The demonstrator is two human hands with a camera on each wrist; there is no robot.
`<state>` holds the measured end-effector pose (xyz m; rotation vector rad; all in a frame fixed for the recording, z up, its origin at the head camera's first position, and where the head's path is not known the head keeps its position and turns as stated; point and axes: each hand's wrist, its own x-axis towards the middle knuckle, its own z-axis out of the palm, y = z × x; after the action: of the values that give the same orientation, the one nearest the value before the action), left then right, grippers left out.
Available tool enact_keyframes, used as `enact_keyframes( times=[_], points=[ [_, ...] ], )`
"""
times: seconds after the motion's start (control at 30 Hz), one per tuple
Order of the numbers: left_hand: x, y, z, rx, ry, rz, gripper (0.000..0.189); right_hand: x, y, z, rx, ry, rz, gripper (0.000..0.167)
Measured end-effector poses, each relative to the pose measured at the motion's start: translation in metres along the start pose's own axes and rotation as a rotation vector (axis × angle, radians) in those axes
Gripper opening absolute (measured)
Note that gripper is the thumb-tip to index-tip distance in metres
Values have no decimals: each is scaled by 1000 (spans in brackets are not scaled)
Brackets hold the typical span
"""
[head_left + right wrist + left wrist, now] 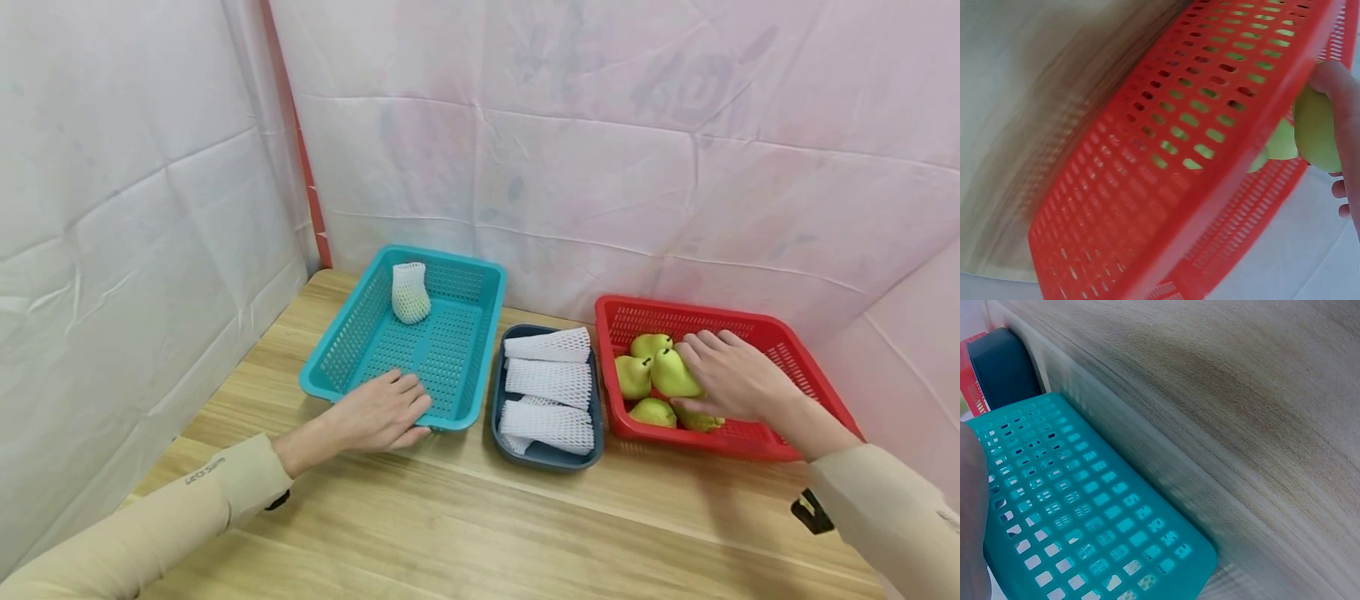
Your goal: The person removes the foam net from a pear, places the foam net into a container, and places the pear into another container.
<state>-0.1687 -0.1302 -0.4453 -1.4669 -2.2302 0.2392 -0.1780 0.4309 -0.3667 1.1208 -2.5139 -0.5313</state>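
Observation:
My left hand grips the near rim of a teal plastic basket, fingers over the edge and thumb outside. Within that basket, a pear in a white foam net sleeve stands at the back left. On the other side, my right hand reaches into a red basket and holds a green pear, thumb on its near side. Several other pears lie around it in the left part of the red basket.
Between the baskets sits a dark blue tray with several flattened white foam net sleeves. All stand on a wooden table, with white sheeting hanging behind and at the sides.

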Motion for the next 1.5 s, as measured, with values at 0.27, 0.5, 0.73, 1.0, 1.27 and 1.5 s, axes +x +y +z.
enact_keyframes(
  times=[0.27, 0.5, 0.73, 1.0, 1.27, 1.5],
  points=[
    [1, -1, -2, 8, 8, 2, 39, -2, 1, 17, -31, -29, -17, 72],
    [1, 0, -3, 2, -2, 0, 38, 0, -2, 24, -33, -117, 14, 69],
    [0, 0, -2, -2, -1, 0, 43, 2, -5, 27, -17, -273, 77, 70],
    [0, 0, -2, -5, -20, -3, 38, 3, -9, 32, -35, -320, 65, 67],
    [0, 0, -2, -12, -31, -10, 35, 1, -11, 36, -55, -350, 56, 71],
    [0, 0, -2, -7, -31, -9, 35, 2, -8, 28, -48, -347, 78, 76]
  ],
)
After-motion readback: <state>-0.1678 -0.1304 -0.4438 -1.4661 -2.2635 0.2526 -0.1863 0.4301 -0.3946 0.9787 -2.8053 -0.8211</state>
